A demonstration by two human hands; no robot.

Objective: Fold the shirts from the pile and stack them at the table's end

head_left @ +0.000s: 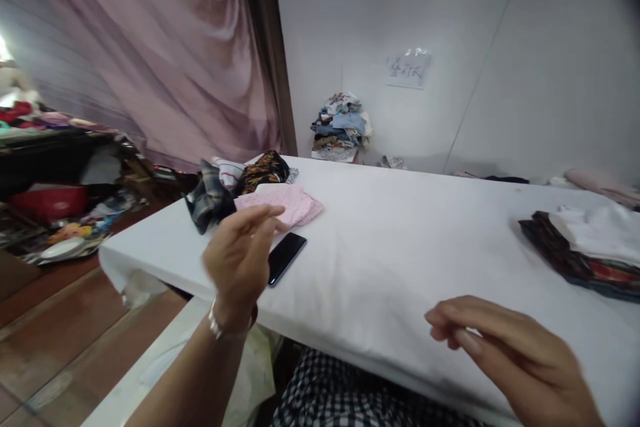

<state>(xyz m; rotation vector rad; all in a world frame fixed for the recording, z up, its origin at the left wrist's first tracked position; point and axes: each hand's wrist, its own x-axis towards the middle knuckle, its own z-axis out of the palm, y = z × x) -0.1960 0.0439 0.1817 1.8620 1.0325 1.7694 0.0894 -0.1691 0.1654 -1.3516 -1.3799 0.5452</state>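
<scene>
— What have the hands got hold of?

— Nothing. The left hand (240, 257) hangs in the air with its grip released, fingers loosely curled, just short of the pink cloth (280, 204). The right hand (510, 357) is at five o'clock, low over the worktop (400, 247), equally slack and empty.

— And the pink cloth?

— At eleven o'clock, lying flat and folded, with a black phone (286, 256) just beside it toward us. I'd judge it light, soft and limp; best pinched at a folded edge or corner.

— Anything else?

— Crumpled plaid and dark garments (225, 187) touch it behind. Folded clothes (590, 244) are stacked at three o'clock, well apart.
</scene>
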